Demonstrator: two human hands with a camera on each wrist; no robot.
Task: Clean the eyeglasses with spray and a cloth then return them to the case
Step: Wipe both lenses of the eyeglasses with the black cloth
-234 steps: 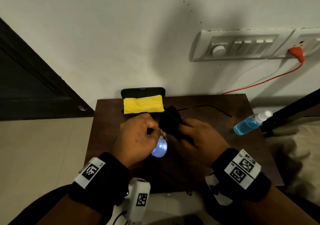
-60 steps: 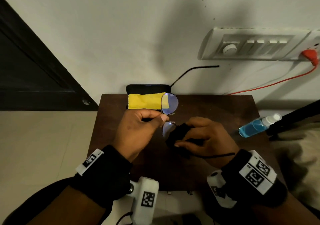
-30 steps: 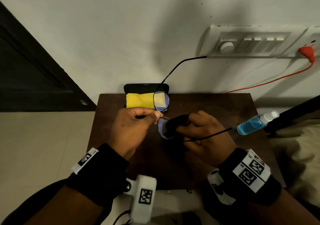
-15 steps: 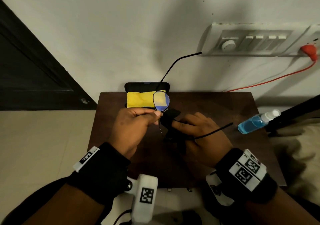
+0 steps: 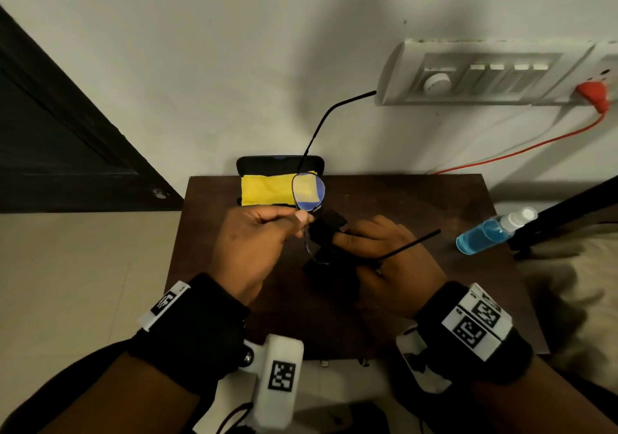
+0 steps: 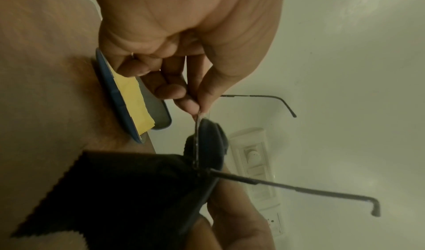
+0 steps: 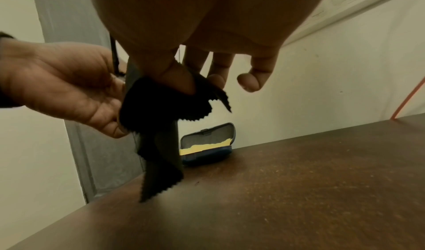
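My left hand (image 5: 257,243) pinches the thin-rimmed eyeglasses (image 5: 307,192) at the bridge between thumb and forefinger (image 6: 202,97), holding them above the table with both temples unfolded. My right hand (image 5: 388,259) pinches a black cloth (image 5: 326,229) around the lower lens with thumb and fingers (image 7: 174,76); that lens is mostly hidden by the cloth (image 6: 138,190). The upper lens is bare and tints blue. Behind, the open dark case (image 5: 279,166) sits at the table's back edge with a yellow cloth (image 5: 264,189) in it. The blue spray bottle (image 5: 491,231) lies on its side at the table's right edge.
The small dark wooden table (image 5: 368,316) stands against a white wall. A switch panel (image 5: 478,75) with a red plug and cord (image 5: 521,149) is on the wall at right. A dark door (image 5: 50,132) is at left, a black bar (image 5: 568,212) beside the bottle.
Over the last second the glasses turned so the lower lens stands edge-on, and my right fingers shifted the black cloth over it. Earlier the cloth worked on the other lens lower down.
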